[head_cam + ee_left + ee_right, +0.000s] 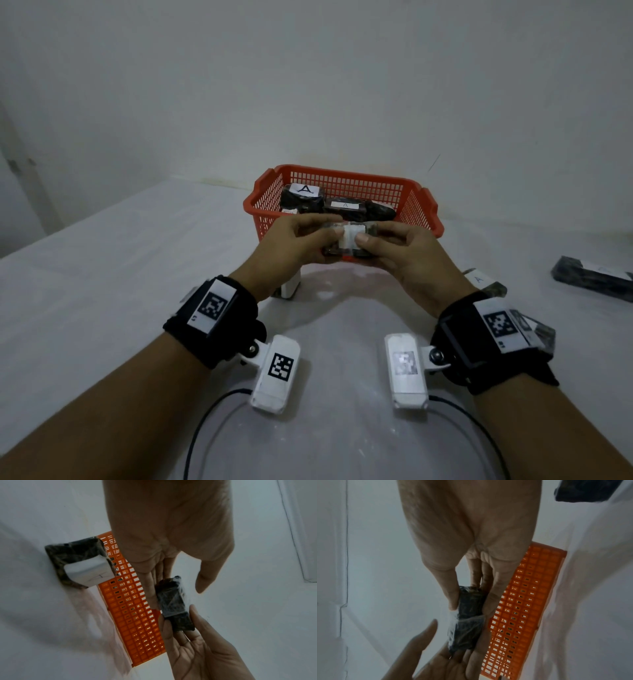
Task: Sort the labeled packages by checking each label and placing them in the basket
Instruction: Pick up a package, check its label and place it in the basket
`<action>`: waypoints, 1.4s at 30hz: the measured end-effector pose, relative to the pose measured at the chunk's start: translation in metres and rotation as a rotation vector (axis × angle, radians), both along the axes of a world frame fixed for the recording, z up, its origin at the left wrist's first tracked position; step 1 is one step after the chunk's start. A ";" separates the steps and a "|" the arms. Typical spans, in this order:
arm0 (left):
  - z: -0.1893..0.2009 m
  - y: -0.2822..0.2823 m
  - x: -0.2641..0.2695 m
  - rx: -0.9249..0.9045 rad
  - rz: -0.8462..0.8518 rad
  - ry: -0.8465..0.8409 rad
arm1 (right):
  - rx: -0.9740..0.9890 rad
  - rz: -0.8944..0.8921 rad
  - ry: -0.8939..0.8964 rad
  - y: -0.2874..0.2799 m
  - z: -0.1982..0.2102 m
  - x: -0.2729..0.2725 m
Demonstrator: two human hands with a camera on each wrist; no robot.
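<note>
Both hands hold one dark wrapped package (346,240) with a white label, in the air just in front of the red basket (424,209). My left hand (301,240) grips its left end and my right hand (390,246) grips its right end, both thumbs on top by the label. The wrist views show the same package (173,603) (467,620) pinched between fingers and thumbs, with the basket wall (133,615) (518,609) behind. Inside the basket lie several dark packages, two showing labels marked A (306,189).
More dark labeled packages lie on the white table: one standing by the basket's near left corner (291,286) (78,563), one behind my right wrist (486,282), one at the far right (592,279). A white wall rises behind the basket. Black cables loop near the front edge.
</note>
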State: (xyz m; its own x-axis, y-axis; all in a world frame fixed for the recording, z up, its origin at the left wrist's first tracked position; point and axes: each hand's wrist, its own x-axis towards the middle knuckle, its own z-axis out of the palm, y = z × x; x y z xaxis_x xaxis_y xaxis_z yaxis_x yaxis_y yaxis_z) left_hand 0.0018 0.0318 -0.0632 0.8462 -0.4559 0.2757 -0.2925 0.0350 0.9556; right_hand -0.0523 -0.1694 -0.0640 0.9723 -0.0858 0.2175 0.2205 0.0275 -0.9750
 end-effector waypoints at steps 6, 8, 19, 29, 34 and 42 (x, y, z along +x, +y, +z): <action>-0.001 0.002 0.003 0.017 0.031 -0.041 | 0.012 -0.004 0.009 0.001 0.001 0.002; -0.001 0.001 0.003 0.005 0.001 0.007 | 0.006 -0.024 -0.010 -0.001 0.001 0.003; 0.004 0.007 0.001 -0.022 -0.014 0.000 | -0.104 -0.034 -0.032 -0.006 0.001 0.001; 0.004 0.005 -0.003 -0.008 0.004 -0.164 | -0.006 0.002 0.047 0.001 0.001 0.000; 0.001 0.001 -0.002 -0.014 0.018 -0.037 | 0.008 -0.006 0.008 -0.002 0.000 0.002; 0.002 0.002 -0.001 -0.021 0.014 -0.052 | -0.125 -0.048 -0.075 -0.004 -0.001 0.001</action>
